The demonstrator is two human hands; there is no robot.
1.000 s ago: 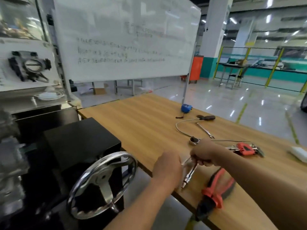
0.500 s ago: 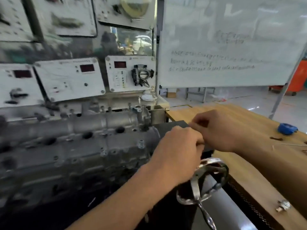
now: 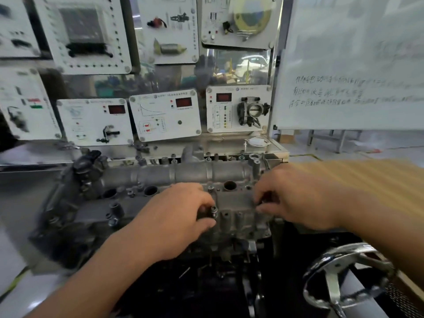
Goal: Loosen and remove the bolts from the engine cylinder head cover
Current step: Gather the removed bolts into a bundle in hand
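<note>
The grey engine cylinder head cover (image 3: pixel 237 204) lies across the middle of the view on its stand. My left hand (image 3: pixel 179 216) is at its front edge, thumb and fingers pinching an upright bolt (image 3: pixel 213 210). My right hand (image 3: pixel 296 198) is at the cover's right end, its fingertips curled onto a small dark piece that looks like a bolt (image 3: pixel 263 200); blur hides the detail. Other bolts stand in the cover, one at the front left (image 3: pixel 112 222) and one behind my left hand (image 3: pixel 210 187). No tool shows in either hand.
White instrument panels (image 3: pixel 165 118) rise right behind the engine. A whiteboard (image 3: pixel 355 65) stands at the back right, with the wooden table (image 3: pixel 371 177) below it. A chrome handwheel (image 3: pixel 344 276) juts out at the lower right, under my right forearm.
The view swung left from the wooden table to the engine. Both hands, which held a silver tool at the table, moved onto the cylinder head cover and now sit apart on it.
</note>
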